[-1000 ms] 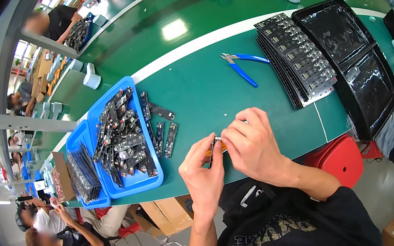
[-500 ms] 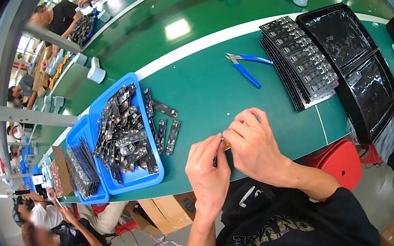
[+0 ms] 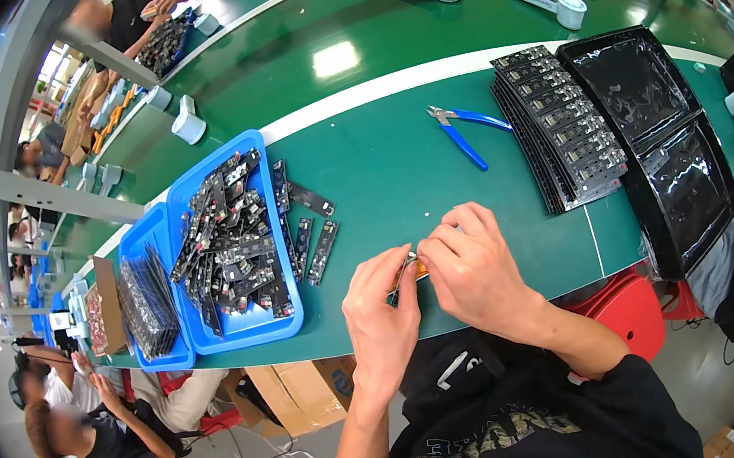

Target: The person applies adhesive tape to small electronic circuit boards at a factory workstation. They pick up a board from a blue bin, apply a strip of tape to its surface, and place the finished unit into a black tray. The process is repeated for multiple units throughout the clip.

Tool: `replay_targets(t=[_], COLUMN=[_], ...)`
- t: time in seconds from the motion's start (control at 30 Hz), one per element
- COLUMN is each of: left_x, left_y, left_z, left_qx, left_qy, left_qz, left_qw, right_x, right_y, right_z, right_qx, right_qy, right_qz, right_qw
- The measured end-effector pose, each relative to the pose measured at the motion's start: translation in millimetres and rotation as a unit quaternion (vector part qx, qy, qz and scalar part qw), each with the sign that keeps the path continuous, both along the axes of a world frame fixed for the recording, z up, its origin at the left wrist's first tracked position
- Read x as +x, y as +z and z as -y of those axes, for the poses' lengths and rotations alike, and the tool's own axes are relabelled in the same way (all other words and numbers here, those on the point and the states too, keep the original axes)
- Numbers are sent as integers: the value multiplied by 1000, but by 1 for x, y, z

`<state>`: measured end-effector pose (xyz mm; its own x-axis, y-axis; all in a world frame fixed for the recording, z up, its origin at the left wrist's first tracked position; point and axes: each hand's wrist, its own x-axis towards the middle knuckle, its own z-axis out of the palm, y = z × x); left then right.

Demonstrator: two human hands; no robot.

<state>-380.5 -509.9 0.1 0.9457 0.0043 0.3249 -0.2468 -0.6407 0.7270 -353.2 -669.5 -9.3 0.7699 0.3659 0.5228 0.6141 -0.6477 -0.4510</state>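
Close together at the table's near edge, both my hands work on one small part. My left hand is closed on a narrow dark circuit board, mostly hidden by the fingers. My right hand pinches at the board's upper end, where a small orange piece shows between the hands. What exactly its fingertips grip is hidden. To the left, a blue tray holds a heap of similar loose boards. A few single boards lie beside the tray's right side.
Blue-handled side cutters lie beyond my hands. On the right are stacked board panels and black plastic-wrapped trays. A second blue tray holds bagged parts at far left. White-grey devices sit on the green conveyor. Co-workers sit both sides.
The view has shifted slightly. My hands stay together on the small board; the left hand has turned a little, and more of the orange piece shows between them.
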Motion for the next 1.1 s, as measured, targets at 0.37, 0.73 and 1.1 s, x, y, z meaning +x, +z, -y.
replay_targets(t=[0.37, 0.73, 1.1], left_x=[6, 4, 7], left_y=[4, -8, -19], left_z=[5, 2, 1], left_qx=[77, -21, -96], left_qy=[-58, -49, -49], left_qz=[80, 41, 44], left_qw=[992, 998, 993], right_x=[2, 3, 2], right_y=[-1, 5, 7], right_z=[1, -7, -7], right_qx=[-10, -26, -46], right_qy=[-20, -21, -15], right_qz=[28, 25, 34], right_qw=[999, 999, 998])
